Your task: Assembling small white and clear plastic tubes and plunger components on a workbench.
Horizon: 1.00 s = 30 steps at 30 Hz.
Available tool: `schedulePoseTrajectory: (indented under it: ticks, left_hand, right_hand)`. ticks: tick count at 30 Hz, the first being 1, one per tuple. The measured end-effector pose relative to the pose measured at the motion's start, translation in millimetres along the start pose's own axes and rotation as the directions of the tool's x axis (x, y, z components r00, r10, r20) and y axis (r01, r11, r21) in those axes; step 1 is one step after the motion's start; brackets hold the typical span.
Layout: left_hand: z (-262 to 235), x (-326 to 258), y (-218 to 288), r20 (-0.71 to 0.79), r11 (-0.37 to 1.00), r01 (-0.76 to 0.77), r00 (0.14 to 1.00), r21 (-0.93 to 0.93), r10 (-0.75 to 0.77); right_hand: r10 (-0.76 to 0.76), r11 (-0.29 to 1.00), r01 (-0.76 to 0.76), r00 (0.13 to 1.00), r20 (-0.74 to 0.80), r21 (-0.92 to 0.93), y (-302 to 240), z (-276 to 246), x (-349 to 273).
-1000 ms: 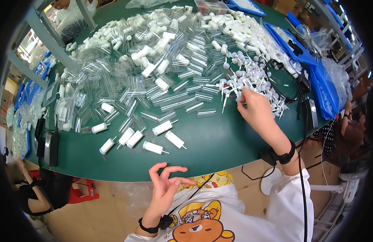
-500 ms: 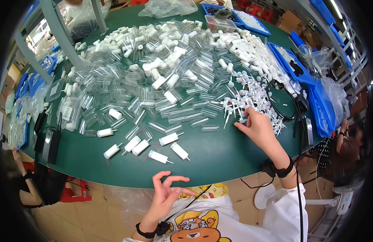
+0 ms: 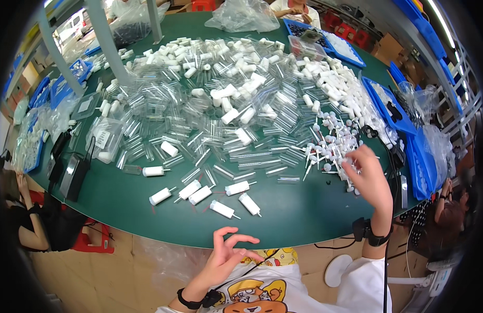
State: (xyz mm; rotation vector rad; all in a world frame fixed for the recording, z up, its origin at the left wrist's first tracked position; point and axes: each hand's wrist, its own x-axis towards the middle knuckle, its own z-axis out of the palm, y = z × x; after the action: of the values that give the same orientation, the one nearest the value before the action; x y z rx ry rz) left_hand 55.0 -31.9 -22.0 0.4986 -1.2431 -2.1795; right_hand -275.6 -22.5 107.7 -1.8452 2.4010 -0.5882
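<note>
My right hand (image 3: 371, 178) is over the near right side of a pile of small white stemmed parts with round, disc-like heads (image 3: 332, 140). Its thumb and fingertips come together among them; whether they grip one is too small to make out. My left hand (image 3: 228, 256) hovers at the table's near edge, fingers apart and nothing in it. Beyond it lie several white cylinders with thin stems poking out, among them one (image 3: 224, 209) nearest that hand and another (image 3: 249, 204) to its right. Clear short tubes (image 3: 246, 163) lie scattered further back.
A large heap of white cylinders (image 3: 228, 96) and clear tubes covers the middle of the green table (image 3: 304, 224). Blue trays (image 3: 390, 107) line the right side. A black cable (image 3: 386, 250) runs down beside my right arm. Grey posts (image 3: 106, 41) rise at the left.
My right hand has shifted rightward over the stemmed parts. My left hand keeps its pose by the edge. The whole scene sits lower and further right as the view has moved.
</note>
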Motion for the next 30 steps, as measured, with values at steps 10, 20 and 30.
schedulePoseTrajectory:
  ticks: [10,20,30]
  left_hand:
    - [4,0,-4,-0.005,1.0,-0.019,1.0,-0.014,0.019]
    - [4,-2,-2,-0.014,1.0,-0.021,1.0,0.004,0.021]
    - [2,-2,-2,0.009,1.0,-0.015,1.0,-0.024,0.015]
  right_hand:
    - [-0.017,0.683,-0.137,0.979,0.203,0.718,-50,54,195]
    - [0.124,0.855,-0.25,0.949,0.288,0.454,-59,137,295]
    - [0.143,0.751,-0.153,0.987,0.068,0.643,-57,99,257]
